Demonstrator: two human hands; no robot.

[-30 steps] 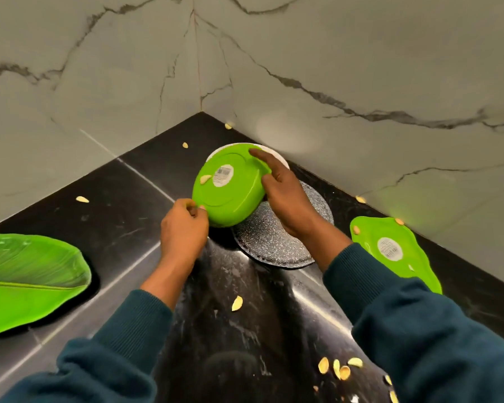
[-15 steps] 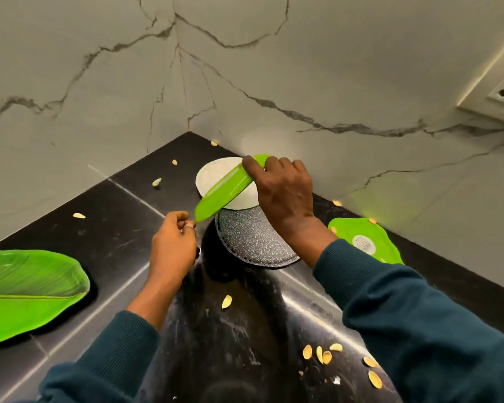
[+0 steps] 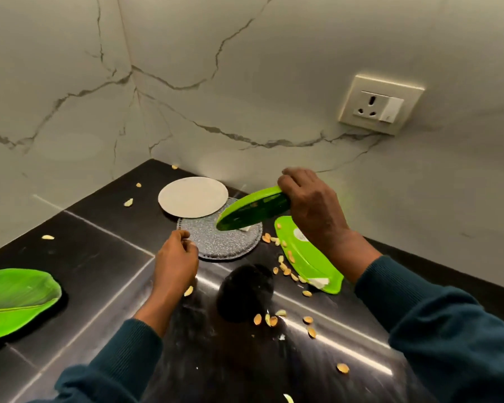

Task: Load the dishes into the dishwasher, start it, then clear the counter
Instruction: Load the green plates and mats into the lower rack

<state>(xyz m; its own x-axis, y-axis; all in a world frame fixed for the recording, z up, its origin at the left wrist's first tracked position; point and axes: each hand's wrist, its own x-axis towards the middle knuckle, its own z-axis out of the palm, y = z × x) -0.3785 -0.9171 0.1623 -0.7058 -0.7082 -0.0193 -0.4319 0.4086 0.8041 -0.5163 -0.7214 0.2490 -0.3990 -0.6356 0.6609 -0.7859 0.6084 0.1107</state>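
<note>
Right hand (image 3: 312,210) grips a green plastic plate (image 3: 253,212) by its far edge, tilted, lifted above a grey speckled plate (image 3: 216,245). Left hand (image 3: 176,257), fingers loosely curled, holds nothing visible. A white plate (image 3: 192,196) overlaps the grey one; a second green plate (image 3: 309,257) and a leaf-shaped green plate (image 3: 15,298) lie on the black counter (image 3: 99,257), with scattered nut shells (image 3: 285,269). No dishwasher in view; loading appears barely begun, and the counter is still to be cleared.
</note>
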